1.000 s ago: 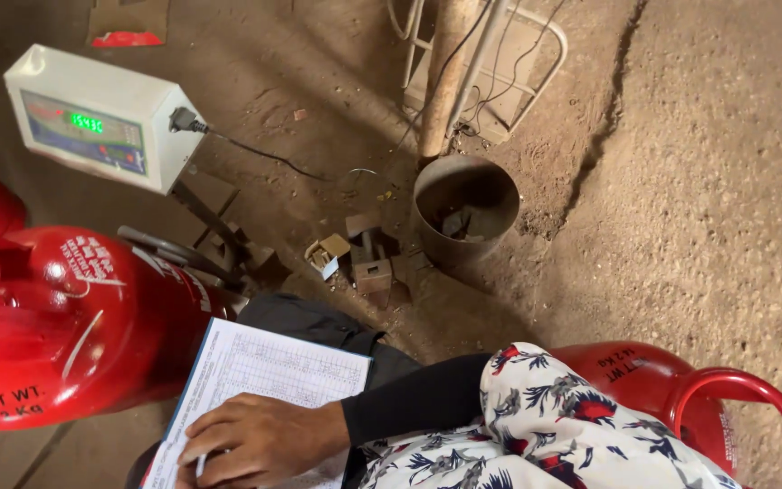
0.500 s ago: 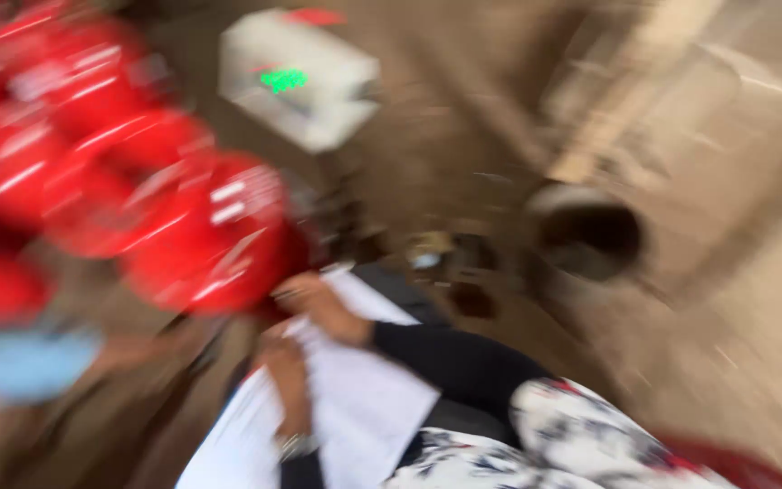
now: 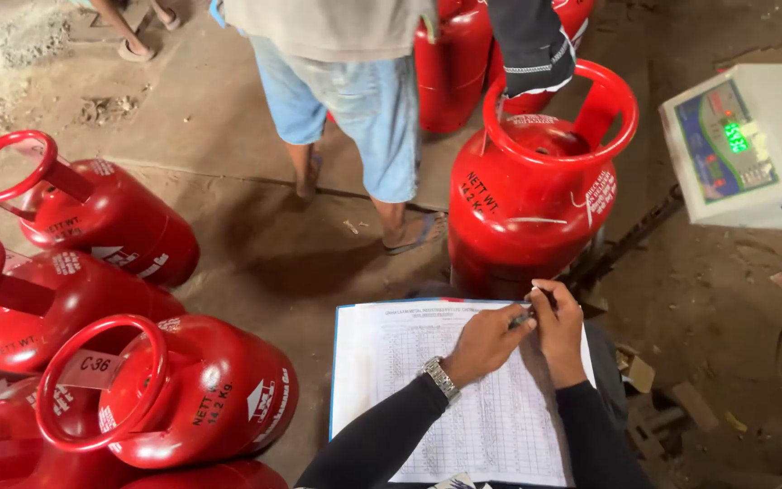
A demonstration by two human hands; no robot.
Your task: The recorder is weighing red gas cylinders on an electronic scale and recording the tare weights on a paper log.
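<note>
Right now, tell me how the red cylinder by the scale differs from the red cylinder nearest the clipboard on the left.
The cylinder by the scale stands upright; the cylinder nearest the clipboard lies on its side. A co-worker's gloved hand grips the upright one's ring handle; nobody touches the lying one. The lying one carries a white tag on its handle; the upright one shows none. Both are red with white lettering and ring handles.

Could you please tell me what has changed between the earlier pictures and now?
The view swung left: the scale now sits at the right, and a standing cylinder and another person's legs have come into view. Earlier one hand lay on the sheet; now the left hand and right hand meet at a pen. The sheet remains on the lap.
</note>
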